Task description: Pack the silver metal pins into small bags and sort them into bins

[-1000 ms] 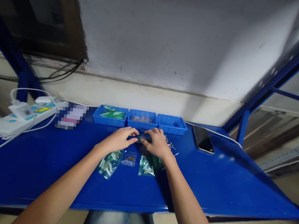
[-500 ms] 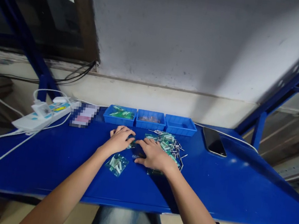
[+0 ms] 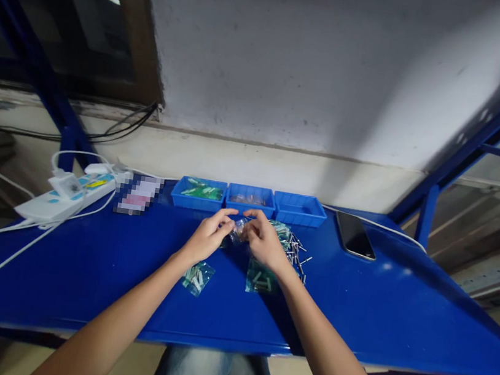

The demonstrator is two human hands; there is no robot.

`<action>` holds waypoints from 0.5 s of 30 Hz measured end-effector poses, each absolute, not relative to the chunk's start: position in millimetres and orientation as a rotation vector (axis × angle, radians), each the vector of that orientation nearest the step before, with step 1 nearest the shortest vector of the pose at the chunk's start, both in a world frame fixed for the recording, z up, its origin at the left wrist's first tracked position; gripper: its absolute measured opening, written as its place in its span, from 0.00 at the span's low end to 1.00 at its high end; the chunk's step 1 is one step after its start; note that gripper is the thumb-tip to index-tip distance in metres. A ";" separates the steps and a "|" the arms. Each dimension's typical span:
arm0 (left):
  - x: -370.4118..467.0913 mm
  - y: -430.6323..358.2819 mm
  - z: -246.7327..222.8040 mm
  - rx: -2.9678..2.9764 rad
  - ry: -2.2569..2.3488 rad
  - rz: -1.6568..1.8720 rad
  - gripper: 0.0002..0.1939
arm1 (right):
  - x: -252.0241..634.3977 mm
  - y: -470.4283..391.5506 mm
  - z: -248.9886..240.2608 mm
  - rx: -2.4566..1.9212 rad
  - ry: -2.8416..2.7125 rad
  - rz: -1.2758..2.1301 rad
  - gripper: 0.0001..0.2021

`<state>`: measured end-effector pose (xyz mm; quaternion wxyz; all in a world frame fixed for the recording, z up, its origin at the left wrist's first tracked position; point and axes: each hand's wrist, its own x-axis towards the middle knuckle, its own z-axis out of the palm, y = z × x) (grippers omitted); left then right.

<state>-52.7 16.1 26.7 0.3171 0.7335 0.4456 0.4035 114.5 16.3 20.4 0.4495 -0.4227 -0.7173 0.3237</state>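
Note:
A small clear plastic bag (image 3: 238, 230) is up between my hands, just in front of the middle blue bin; its contents are too small to make out. My right hand (image 3: 264, 242) pinches it from the right. On its other side, my left hand (image 3: 206, 237) has thumb and fingertips closed at the bag's edge. Below my left wrist lies a green-tinted bag of white pieces (image 3: 196, 278). A similar bag (image 3: 260, 279) rests under my right wrist. Beside my right hand, loose thin metal rods (image 3: 299, 253) and green bags (image 3: 281, 232) form a pile, partly hidden.
Three blue bins stand in a row: the left bin (image 3: 174, 200) with green bags, the middle bin (image 3: 247, 210) with small clear bags, and the right bin (image 3: 299, 218). A phone (image 3: 355, 235) lies right. A white power strip (image 3: 50, 203) with cables sits left on the blue table (image 3: 93, 277).
Both hands have lifted off the table and turned towards each other. The small clear bag has come up from the table between my fingers, uncovering the green-tinted bag under my right wrist.

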 end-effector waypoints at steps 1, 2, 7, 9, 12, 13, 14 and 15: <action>-51.0 15.9 25.4 1.901 1.144 1.068 0.17 | 113.3 16.9 19.5 -1.041 -1.720 0.825 0.14; -49.5 16.1 24.1 1.870 1.126 1.072 0.16 | 111.8 17.2 18.8 -1.038 -1.675 0.847 0.14; -47.2 20.2 22.1 1.526 1.125 1.205 0.12 | 105.3 17.5 17.4 -1.069 -1.501 0.942 0.16; -48.4 21.4 23.8 1.391 1.093 1.232 0.13 | 104.9 18.3 16.5 -1.082 -1.517 0.969 0.12; -50.2 22.0 26.6 1.330 1.041 1.218 0.15 | 106.7 19.5 16.3 -1.080 -1.545 0.937 0.12; -50.7 22.1 27.2 1.331 1.038 1.213 0.15 | 107.8 19.8 16.7 -1.086 -1.547 0.910 0.12; -51.2 22.2 27.6 1.333 1.039 1.207 0.16 | 109.0 19.9 17.4 -1.096 -1.553 0.885 0.12; -51.7 22.3 27.8 1.336 1.039 1.199 0.16 | 110.2 19.9 18.3 -1.104 -1.564 0.865 0.12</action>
